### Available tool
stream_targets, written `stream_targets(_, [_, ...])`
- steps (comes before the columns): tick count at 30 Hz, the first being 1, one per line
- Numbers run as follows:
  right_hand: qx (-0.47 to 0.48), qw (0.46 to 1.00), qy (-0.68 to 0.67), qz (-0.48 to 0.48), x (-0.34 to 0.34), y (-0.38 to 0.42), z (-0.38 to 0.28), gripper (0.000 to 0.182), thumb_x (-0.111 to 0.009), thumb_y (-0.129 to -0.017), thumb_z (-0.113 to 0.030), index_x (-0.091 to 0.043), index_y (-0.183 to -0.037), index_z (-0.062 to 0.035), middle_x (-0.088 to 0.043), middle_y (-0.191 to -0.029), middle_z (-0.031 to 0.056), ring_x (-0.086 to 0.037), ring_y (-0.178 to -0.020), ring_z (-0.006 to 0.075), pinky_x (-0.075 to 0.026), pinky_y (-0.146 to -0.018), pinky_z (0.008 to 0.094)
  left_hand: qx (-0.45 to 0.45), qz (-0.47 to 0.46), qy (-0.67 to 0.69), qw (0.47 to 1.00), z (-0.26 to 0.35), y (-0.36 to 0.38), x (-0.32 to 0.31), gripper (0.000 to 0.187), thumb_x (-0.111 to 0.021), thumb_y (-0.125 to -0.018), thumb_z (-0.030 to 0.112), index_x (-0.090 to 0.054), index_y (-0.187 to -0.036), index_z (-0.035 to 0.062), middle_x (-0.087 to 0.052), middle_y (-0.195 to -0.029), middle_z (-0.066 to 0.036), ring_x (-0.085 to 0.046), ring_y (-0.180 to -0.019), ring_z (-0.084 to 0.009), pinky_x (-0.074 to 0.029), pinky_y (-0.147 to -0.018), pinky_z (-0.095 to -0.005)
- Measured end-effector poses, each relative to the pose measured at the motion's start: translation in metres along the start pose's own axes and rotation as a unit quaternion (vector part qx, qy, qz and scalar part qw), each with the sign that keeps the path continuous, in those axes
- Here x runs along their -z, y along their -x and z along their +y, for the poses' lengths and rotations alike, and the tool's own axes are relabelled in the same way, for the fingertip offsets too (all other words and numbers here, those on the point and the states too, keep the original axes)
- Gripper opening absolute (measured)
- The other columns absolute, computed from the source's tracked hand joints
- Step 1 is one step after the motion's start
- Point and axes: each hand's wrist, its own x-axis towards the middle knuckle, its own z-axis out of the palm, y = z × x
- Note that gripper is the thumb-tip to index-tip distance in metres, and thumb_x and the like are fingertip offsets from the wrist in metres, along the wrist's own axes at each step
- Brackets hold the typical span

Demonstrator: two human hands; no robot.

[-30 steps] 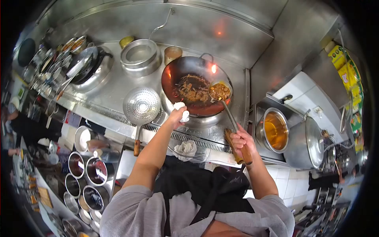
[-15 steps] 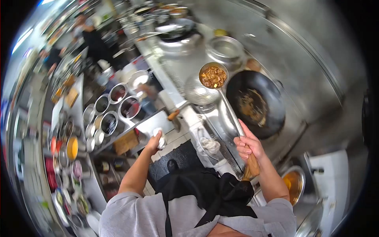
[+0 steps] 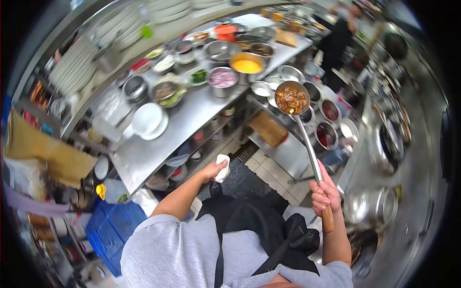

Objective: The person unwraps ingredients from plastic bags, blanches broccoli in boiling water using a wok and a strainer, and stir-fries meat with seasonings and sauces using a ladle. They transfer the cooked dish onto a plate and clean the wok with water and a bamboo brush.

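Note:
My right hand [image 3: 326, 193] is wrapped round the wooden-ended handle of a long metal ladle [image 3: 308, 139]. Brown, saucy chopped food [image 3: 292, 99] fills the ladle's bowl, which is held out over the seasoning pots. In my left hand [image 3: 214, 171] is a bunched white cloth [image 3: 222, 168], gripped between thumb and fingers above the dark floor mat. Two white plates or shallow bowls [image 3: 148, 120], one on the other, lie on the steel counter ahead and to the left.
The steel counter [image 3: 192, 127] bears a pot of yellow liquid [image 3: 247, 64], a pot of chopped onion [image 3: 223, 78] and several bowls. A wooden board [image 3: 267, 128] lies on a lower shelf. At right are the wok [image 3: 365, 247] and range. Another person [image 3: 338, 41] stands far back.
My body and view have turned left, from the wok and range toward the counter with plates. The filled ladle has swung along with me; the cloth remains in my left hand.

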Motion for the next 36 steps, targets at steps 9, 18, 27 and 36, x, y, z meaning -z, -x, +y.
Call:
stream_targets(9, [-0.205,0.973,-0.056,-0.096,-0.106,-0.243,0.074,0.062,-0.035,-0.102,-0.005,-0.012,-0.156,-0.0235,-0.043,-0.084,0.0065,-0.041,-0.045,0.0037,-0.043,-0.042,0.0222,0.005,0.158,0.157,0.975,-0.051,0.077,0.196,0.056,-0.053,-0.096,0.054,-0.058,-0.119,0.0027,-0.064,-0.093,-0.003,-0.058,-0.077,-0.0129,-0.047,-0.069,-0.0302])
stream_targets(18, [-0.245,0.957,0.133,-0.081,-0.13,-0.382,0.097,0.062,-0.043,-0.1,-0.008,-0.02,-0.154,-0.0304,-0.043,-0.081,0.0032,-0.04,-0.048,0.0041,-0.038,-0.043,0.0206,-0.034,0.183,0.285,0.941,-0.092,0.09,0.215,0.05,-0.051,-0.099,0.047,-0.055,-0.12,0.0014,-0.062,-0.094,-0.004,-0.057,-0.083,-0.014,-0.048,-0.076,-0.0302])
stream_targets(27, [-0.148,0.84,0.523,-0.008,-0.112,-0.456,0.092,0.08,-0.049,-0.093,-0.003,-0.005,-0.157,-0.023,-0.045,-0.068,0.0037,-0.041,-0.045,0.0099,-0.042,-0.041,0.0274,-0.008,0.198,0.301,0.933,-0.099,0.086,0.219,0.045,-0.051,-0.1,0.045,-0.058,-0.114,0.0028,-0.061,-0.093,-0.002,-0.056,-0.079,-0.0121,-0.047,-0.072,-0.0286])
stream_targets(36, [-0.141,0.805,0.576,-0.015,-0.096,-0.477,0.065,0.083,-0.049,-0.089,0.003,-0.008,-0.157,-0.0205,-0.046,-0.063,0.0021,-0.045,-0.045,0.0108,-0.043,-0.041,0.0286,0.016,0.171,0.232,0.957,-0.06,0.061,0.2,0.057,-0.054,-0.097,0.051,-0.057,-0.122,-0.0002,-0.064,-0.1,-0.006,-0.059,-0.086,-0.0145,-0.049,-0.077,-0.0306])
